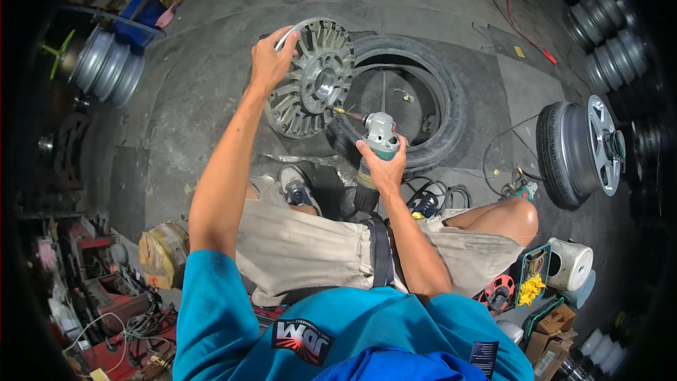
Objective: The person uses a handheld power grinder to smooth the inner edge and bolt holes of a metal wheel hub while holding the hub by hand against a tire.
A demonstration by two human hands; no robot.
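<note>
My left hand [273, 60] is closed round the upper left rim of a grey alloy wheel face [305, 102] with many spokes, holding it tilted upright. In my right hand [386, 164] is a grey and green angle grinder [381, 130], gripped round its body. A thin shaft with a brass-coloured bit [344, 111] reaches from the grinder head to the wheel near its hub; whether the tip touches cannot be made out. Behind and beside the wheel lies a black tyre [448, 109], flat on the floor, partly hidden by the wheel and grinder.
A tyre with a rim [568, 152] stands at the right, a loose silver wheel [603, 144] against it. Stacked rims [617, 60] line the far right; another rim [109, 67] is at left. Black cable [458, 194] coils by my right foot. Red tools [106, 286] crowd the lower left.
</note>
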